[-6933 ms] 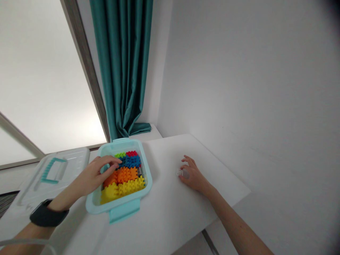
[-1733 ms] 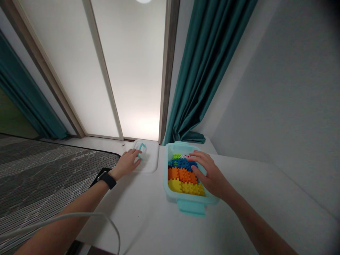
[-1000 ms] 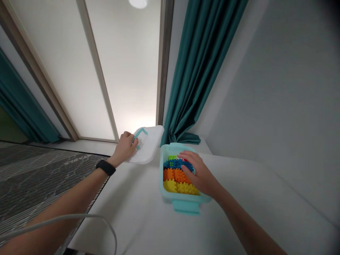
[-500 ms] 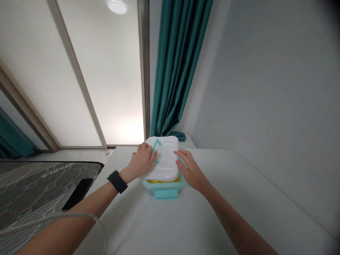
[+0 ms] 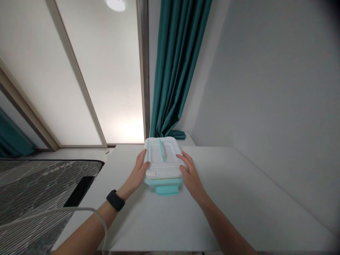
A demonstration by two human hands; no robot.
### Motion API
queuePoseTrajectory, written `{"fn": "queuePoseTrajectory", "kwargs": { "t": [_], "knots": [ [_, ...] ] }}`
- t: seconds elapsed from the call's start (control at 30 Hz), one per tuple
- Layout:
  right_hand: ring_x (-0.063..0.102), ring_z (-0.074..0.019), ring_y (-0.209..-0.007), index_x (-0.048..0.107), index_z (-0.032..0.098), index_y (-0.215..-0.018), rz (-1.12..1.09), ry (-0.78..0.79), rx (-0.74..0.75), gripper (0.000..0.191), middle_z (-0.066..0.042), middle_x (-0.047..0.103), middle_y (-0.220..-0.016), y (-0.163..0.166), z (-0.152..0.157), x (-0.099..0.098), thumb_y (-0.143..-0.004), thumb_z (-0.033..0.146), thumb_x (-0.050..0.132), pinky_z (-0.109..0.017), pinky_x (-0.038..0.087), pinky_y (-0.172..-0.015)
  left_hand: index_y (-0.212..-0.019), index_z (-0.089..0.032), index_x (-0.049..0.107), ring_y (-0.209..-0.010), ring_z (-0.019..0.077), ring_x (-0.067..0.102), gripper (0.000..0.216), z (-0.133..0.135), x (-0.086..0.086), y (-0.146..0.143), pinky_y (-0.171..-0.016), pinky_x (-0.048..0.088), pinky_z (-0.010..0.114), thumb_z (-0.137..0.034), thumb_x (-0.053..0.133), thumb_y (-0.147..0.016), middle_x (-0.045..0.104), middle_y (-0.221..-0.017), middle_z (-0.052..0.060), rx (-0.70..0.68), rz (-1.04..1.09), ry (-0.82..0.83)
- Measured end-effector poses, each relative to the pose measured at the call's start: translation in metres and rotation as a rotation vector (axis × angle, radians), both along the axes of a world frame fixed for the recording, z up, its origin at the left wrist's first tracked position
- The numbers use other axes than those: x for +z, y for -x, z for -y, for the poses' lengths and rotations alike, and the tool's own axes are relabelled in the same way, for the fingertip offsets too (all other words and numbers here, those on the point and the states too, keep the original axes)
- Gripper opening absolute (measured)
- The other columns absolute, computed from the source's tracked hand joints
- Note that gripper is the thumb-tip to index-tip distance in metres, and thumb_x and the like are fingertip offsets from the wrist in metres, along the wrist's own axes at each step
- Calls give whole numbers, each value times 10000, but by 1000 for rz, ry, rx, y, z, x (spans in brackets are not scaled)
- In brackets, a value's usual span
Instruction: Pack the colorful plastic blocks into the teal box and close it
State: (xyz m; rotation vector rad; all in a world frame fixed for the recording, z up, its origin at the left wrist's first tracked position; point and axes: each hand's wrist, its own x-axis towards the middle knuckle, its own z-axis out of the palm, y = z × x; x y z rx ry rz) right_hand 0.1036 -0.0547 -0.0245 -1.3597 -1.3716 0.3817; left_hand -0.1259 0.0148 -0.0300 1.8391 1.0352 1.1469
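Observation:
A pale teal plastic box (image 5: pixel 164 183) stands on the white table (image 5: pixel 172 219), covered by its clear lid (image 5: pixel 162 158) with a teal handle (image 5: pixel 162 150). A teal latch (image 5: pixel 166 189) hangs at the near end. My left hand (image 5: pixel 138 173) presses against the lid's left edge, fingers stretched along it. My right hand (image 5: pixel 189 173) is laid on the right edge in the same way. A dark watch (image 5: pixel 115 200) is on my left wrist. The coloured bricks inside are hidden under the lid.
A teal curtain (image 5: pixel 175 67) hangs behind the box beside a frosted window (image 5: pixel 101 71). The grey wall (image 5: pixel 265 88) runs along the table's right side. A dark patterned mat (image 5: pixel 32 198) lies left of the table. A white cable (image 5: pixel 53 216) crosses my left forearm.
My left hand let go of the lid's handle. The lid now lies flat on the box, and both hands have shifted to its side edges.

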Motion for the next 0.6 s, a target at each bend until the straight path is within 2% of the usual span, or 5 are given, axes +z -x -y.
{"fn": "queuePoseTrajectory", "kwargs": {
  "t": [0.17, 0.43, 0.6],
  "knots": [
    [342, -250, -1450, 638, 242, -1217, 15, 8, -17, 427, -74, 398, -1515, 7, 8, 2, -833, 230, 452, -478, 217, -1244, -1557, -165, 239, -1524, 276, 199, 656, 9, 0, -5, -1264, 107, 484, -317, 395, -938, 237, -1639, 118, -24, 21, 24],
    [366, -248, -1446, 643, 237, -1210, 49, -26, -67, 384, -70, 412, -1540, 19, 26, 11, -867, 275, 474, -472, 241, -1232, -1548, -169, 258, -1521, 262, 217, 639, 23, 5, -4, -1264, 130, 455, -313, 408, -945, 252, -1638, 112, -15, 37, -40],
    [402, -268, -1431, 654, 231, -1210, 113, -22, -82, 382, -83, 436, -1547, 20, 28, 11, -871, 284, 487, -517, 248, -1223, -1554, -132, 237, -1518, 276, 222, 663, 23, -1, -3, -1262, 137, 474, -316, 410, -942, 261, -1631, 138, 4, 10, -13]
  ]
}}
